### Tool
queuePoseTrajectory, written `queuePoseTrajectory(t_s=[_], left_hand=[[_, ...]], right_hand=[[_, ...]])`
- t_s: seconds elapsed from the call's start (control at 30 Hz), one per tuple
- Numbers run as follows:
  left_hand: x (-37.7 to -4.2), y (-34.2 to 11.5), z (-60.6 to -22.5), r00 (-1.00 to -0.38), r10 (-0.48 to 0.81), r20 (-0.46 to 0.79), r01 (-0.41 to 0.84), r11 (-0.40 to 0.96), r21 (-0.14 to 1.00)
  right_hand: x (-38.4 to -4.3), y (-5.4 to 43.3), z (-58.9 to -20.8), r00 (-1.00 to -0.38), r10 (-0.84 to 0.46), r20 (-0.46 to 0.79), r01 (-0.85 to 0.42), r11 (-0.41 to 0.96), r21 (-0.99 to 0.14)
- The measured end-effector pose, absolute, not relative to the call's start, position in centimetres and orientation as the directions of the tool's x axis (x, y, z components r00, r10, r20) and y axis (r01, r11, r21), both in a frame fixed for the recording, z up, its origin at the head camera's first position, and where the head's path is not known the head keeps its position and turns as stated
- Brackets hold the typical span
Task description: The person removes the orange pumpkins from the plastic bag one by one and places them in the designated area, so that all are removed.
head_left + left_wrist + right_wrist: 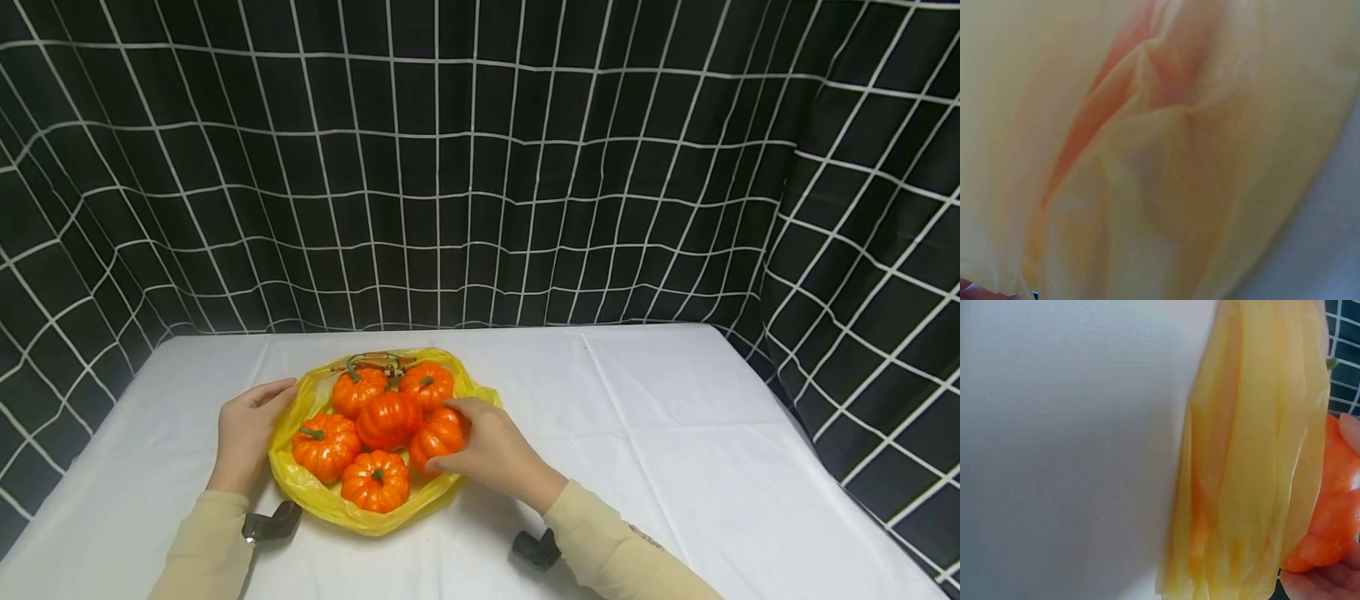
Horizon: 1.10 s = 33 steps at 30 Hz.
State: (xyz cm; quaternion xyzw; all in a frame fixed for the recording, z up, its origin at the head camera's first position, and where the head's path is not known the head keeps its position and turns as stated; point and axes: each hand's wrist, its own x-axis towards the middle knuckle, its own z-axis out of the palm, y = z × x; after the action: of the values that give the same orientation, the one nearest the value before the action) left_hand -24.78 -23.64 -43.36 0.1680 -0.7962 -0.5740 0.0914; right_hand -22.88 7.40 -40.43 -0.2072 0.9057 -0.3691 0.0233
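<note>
A yellow plastic bag (352,521) lies wide open, with several small orange toy pumpkins inside. My right hand (498,446) grips one pumpkin (437,435) at the bag's right side, thumb and fingers on opposite sides of it. That same pumpkin (1329,506) shows past the bag's edge in the right wrist view. My left hand (247,429) is at the bag's left rim, its fairly straight fingers against the plastic. Crumpled bag film (1166,169) fills most of the left wrist view, with blurred orange behind it.
Other pumpkins include a middle one (390,421), a left one (326,447) and a front one (377,482). Thin brown and orange pieces (382,362) lie at the bag's back. A white cloth (675,467) covers the table; a black gridded curtain (480,167) surrounds it.
</note>
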Motion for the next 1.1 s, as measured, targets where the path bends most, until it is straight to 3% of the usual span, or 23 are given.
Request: queuePoseTrajectory(t_s=[1.1], left_hand=[[-24.6, -23.5, -43.4, -0.932, -0.358, -0.051, -0.163, 0.29, 0.943]], right_hand=[[-22.4, 8.8, -38.3, -0.944, -0.258, 0.204, -0.308, 0.48, -0.821]])
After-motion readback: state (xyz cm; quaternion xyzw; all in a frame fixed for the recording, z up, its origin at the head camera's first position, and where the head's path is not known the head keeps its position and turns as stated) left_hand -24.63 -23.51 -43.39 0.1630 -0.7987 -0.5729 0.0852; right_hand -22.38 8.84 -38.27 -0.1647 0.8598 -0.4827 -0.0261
